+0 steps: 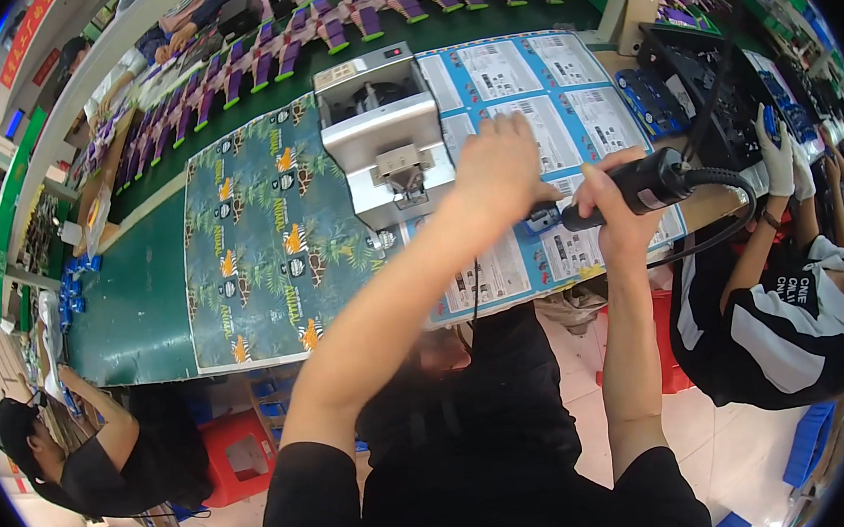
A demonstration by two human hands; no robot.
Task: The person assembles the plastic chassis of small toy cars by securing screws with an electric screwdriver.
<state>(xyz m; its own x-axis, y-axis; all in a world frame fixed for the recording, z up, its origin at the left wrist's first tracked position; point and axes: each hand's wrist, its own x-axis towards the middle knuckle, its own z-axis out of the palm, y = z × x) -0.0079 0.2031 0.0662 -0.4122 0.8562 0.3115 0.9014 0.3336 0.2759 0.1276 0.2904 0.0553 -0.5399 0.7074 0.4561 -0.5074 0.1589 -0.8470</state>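
Hands sit apart: the right hand [620, 214] grips a black power screwdriver [641, 189], its nose beside a small blue part [543, 220] on the counter [135, 314]; the left hand [502, 166] curls close by, its hold impossible to tell. Fastening looks underway, unfinished. Whether the blue-and-black pieces [653, 103] farther right are done is unclear. The driver's bit is indistinct; fingers hide part of the blue part.

A boxy silver machine [380, 132] rises mid-worktop [134, 304], blocking a straight leftward sweep from the left hand [502, 164], while low passage lies open over the flat patterned sheet [260, 243] beyond it. Rightward, the black power tool [651, 183] in the right hand [621, 224], its thick looping cable [731, 176] and a black bin [691, 69] crowd the way.
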